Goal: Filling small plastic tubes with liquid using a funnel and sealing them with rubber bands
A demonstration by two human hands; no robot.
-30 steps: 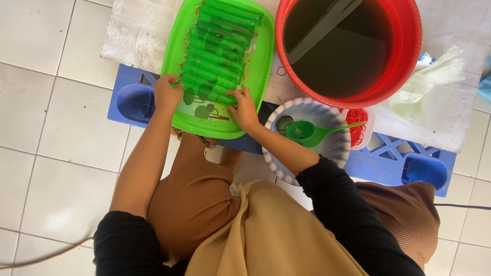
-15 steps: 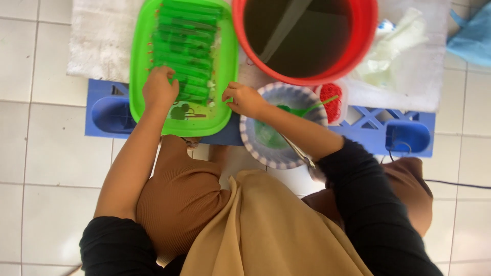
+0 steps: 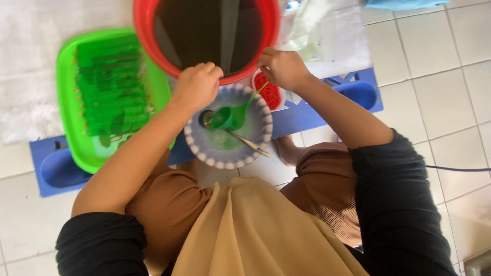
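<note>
Both hands, moved off the green tray (image 3: 69, 138), now curl at the red bucket (image 3: 148, 38) rim: left hand (image 3: 197, 87) clenched, right hand (image 3: 281, 66) grasping above the patterned bowl (image 3: 258, 145).

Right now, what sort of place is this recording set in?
Probably a home floor used for small-batch food preparation: the person sits low on pale floor tiles, with a green tray of filled green tubes, a red bucket of dark liquid, and a green funnel over a bowl.

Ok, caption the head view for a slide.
Both hands, left hand and right hand, at a red bucket rim above a patterned bowl holding a green funnel.
</note>
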